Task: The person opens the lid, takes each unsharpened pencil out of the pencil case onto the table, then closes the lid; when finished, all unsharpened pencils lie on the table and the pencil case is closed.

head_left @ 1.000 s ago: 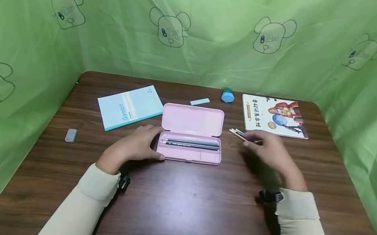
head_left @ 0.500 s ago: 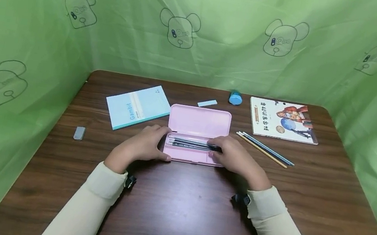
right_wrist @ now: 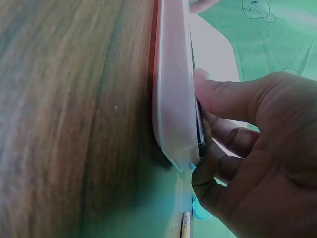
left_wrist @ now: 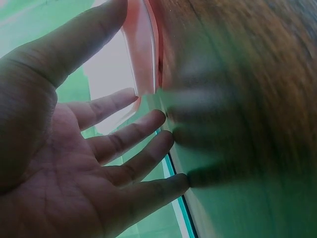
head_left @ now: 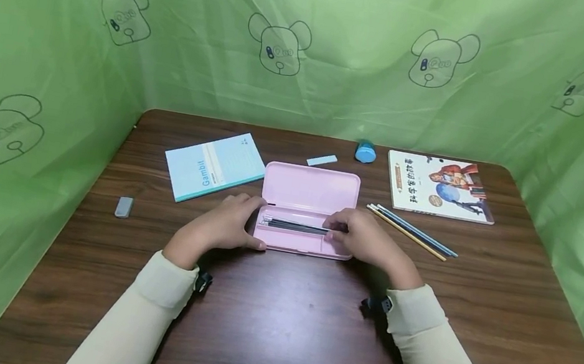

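Note:
An open pink pencil case (head_left: 310, 188) lies mid-table, lid tilted back. Several dark pencils (head_left: 293, 226) with pale ends lie in its long compartment. My left hand (head_left: 223, 222) holds the case at its left end, thumb at the front corner and forefinger near the hinge. In the left wrist view its other fingers (left_wrist: 143, 163) spread down towards the table. At the case's right end my right hand (head_left: 365, 237) pinches the dark pencils. The right wrist view shows its thumb (right_wrist: 223, 96) and curled fingers around their dark ends, just above the case wall.
Several pencils (head_left: 409, 231) lie right of the case, below a picture book (head_left: 441, 187). A blue notebook (head_left: 215, 165) sits at the back left, a grey eraser (head_left: 124, 207) farther left. Behind the case are a light-blue strip (head_left: 321, 160) and a blue round container (head_left: 365, 152).
My right hand has let go of the pencils on the right, leaving them on the table, and moved left into the case onto the dark pencils. My left hand stays at the case.

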`<state>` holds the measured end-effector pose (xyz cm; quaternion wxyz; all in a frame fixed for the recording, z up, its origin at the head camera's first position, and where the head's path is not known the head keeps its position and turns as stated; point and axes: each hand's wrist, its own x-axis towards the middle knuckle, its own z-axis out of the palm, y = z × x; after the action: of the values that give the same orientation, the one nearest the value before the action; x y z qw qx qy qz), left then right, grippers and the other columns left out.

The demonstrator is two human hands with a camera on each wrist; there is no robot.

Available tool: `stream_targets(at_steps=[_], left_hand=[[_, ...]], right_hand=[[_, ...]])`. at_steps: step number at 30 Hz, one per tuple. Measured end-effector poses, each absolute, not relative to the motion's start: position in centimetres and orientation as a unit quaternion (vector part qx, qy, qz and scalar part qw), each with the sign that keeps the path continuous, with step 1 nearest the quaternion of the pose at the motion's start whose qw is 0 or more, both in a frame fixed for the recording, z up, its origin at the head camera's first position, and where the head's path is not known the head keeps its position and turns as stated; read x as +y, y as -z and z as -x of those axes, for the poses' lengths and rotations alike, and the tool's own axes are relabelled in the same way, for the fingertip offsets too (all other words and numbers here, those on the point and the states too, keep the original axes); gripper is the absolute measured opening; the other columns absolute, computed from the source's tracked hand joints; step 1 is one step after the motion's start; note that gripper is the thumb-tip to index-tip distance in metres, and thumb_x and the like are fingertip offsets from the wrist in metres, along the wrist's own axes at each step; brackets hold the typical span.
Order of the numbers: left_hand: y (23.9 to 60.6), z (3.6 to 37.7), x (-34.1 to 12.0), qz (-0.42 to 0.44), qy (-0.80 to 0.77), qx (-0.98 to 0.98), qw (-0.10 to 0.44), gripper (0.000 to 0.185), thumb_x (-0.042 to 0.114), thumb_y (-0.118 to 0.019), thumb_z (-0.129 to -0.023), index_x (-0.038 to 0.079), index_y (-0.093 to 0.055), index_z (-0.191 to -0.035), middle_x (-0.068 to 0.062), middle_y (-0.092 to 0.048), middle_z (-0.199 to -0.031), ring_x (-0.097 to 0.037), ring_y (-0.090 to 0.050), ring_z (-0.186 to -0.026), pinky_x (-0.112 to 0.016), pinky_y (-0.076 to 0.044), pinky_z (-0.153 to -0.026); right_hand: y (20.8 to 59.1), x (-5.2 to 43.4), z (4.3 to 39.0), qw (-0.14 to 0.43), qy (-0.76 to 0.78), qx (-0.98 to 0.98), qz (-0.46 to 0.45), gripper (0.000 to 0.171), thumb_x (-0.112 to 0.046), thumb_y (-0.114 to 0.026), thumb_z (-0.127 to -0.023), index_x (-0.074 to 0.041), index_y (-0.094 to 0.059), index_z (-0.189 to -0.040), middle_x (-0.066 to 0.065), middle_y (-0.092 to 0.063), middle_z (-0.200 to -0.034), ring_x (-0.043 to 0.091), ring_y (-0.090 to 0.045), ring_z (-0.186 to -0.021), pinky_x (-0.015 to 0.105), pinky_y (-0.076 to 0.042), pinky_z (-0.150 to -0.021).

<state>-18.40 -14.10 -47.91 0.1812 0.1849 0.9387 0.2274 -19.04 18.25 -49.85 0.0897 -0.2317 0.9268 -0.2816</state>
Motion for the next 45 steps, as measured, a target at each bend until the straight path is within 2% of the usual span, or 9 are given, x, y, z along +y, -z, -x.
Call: stream_targets(at_steps=[3,9,13,18,24,29,33,38,45], left_hand=[[47.9,18.3,-13.9,-0.184,-0.227,0.939,0.183,0.097,0.045,-0.095,-0.089,0.009,-0.049,-0.166,-0.021,-0.055,-0.162,-0.042,-0.050,-0.149,-0.061,-0.046,-0.124],[48.1,18.5,-13.7,-0.188,-0.227,0.937,0.184,0.097,0.046,-0.094,-0.090,0.008,-0.048,-0.166,-0.022,-0.054,-0.163,-0.043,-0.049,-0.151,-0.063,-0.045,-0.125],[48.6,18.8,-13.7,-0.200,-0.227,0.936,0.180,0.098,0.051,-0.093,-0.090,0.008,-0.049,-0.165,-0.024,-0.054,-0.162,-0.045,-0.049,-0.151,-0.062,-0.045,-0.124],[48.1,18.6,-13.2,-0.195,-0.228,0.935,0.192,0.096,0.044,-0.094,-0.090,0.007,-0.048,-0.166,-0.023,-0.053,-0.163,-0.044,-0.048,-0.152,-0.063,-0.044,-0.126],[48.1,18.6,-12.8,-0.193,-0.222,0.936,0.194,0.096,0.045,-0.094,-0.091,0.008,-0.047,-0.166,-0.021,-0.053,-0.164,-0.042,-0.047,-0.152,-0.062,-0.044,-0.126],[47.9,18.6,-12.6,-0.199,-0.219,0.936,0.192,0.097,0.045,-0.094,-0.090,0.007,-0.047,-0.166,-0.022,-0.053,-0.164,-0.043,-0.048,-0.151,-0.061,-0.044,-0.125],[47.7,18.7,-12.8,-0.200,-0.216,0.937,0.188,0.096,0.045,-0.094,-0.091,0.006,-0.047,-0.166,-0.022,-0.054,-0.163,-0.043,-0.049,-0.150,-0.061,-0.045,-0.125],[47.5,18.8,-13.2,-0.201,-0.206,0.941,0.180,0.096,0.045,-0.094,-0.090,0.005,-0.048,-0.164,-0.024,-0.055,-0.161,-0.044,-0.050,-0.149,-0.063,-0.045,-0.124],[47.7,18.5,-13.8,-0.191,-0.210,0.940,0.189,0.099,0.045,-0.094,-0.090,0.004,-0.046,-0.166,-0.024,-0.052,-0.164,-0.045,-0.048,-0.150,-0.063,-0.045,-0.124]], right_hand=[[49.7,18.4,19.1,0.090,0.288,0.925,0.230,0.008,-0.003,-0.080,-0.102,-0.006,-0.085,-0.107,0.005,-0.082,-0.100,0.018,-0.071,-0.094,0.043,-0.061,-0.089],[49.5,18.7,18.8,0.103,0.269,0.927,0.242,0.014,-0.008,-0.083,-0.100,-0.007,-0.086,-0.114,0.007,-0.083,-0.108,0.020,-0.074,-0.101,0.047,-0.061,-0.095],[49.5,18.8,18.6,0.109,0.262,0.928,0.242,0.008,-0.007,-0.082,-0.101,-0.008,-0.085,-0.108,0.003,-0.082,-0.102,0.015,-0.069,-0.094,0.042,-0.060,-0.092],[49.4,19.1,18.4,0.106,0.259,0.928,0.245,0.005,-0.005,-0.080,-0.101,-0.009,-0.083,-0.101,-0.001,-0.080,-0.095,0.013,-0.067,-0.091,0.041,-0.059,-0.090],[49.1,20.2,18.1,0.100,0.280,0.924,0.242,0.009,-0.002,-0.075,-0.104,-0.008,-0.082,-0.106,0.002,-0.080,-0.099,0.016,-0.068,-0.092,0.042,-0.059,-0.090],[48.1,23.8,17.5,0.077,0.323,0.922,0.198,0.011,-0.006,-0.074,-0.106,-0.006,-0.082,-0.114,0.006,-0.080,-0.105,0.021,-0.070,-0.100,0.047,-0.058,-0.094],[47.6,28.5,16.5,0.040,0.327,0.934,0.139,0.012,-0.008,-0.076,-0.106,-0.006,-0.081,-0.116,0.009,-0.080,-0.107,0.023,-0.070,-0.103,0.045,-0.056,-0.097],[48.6,33.2,14.9,0.017,0.309,0.949,0.054,0.014,-0.013,-0.076,-0.107,-0.004,-0.080,-0.117,0.013,-0.081,-0.110,0.023,-0.067,-0.101,0.036,-0.052,-0.089],[51.0,35.4,13.7,0.015,0.276,0.961,0.028,0.008,-0.012,-0.075,-0.108,-0.006,-0.080,-0.111,0.012,-0.079,-0.103,0.021,-0.063,-0.089,0.037,-0.050,-0.081]])
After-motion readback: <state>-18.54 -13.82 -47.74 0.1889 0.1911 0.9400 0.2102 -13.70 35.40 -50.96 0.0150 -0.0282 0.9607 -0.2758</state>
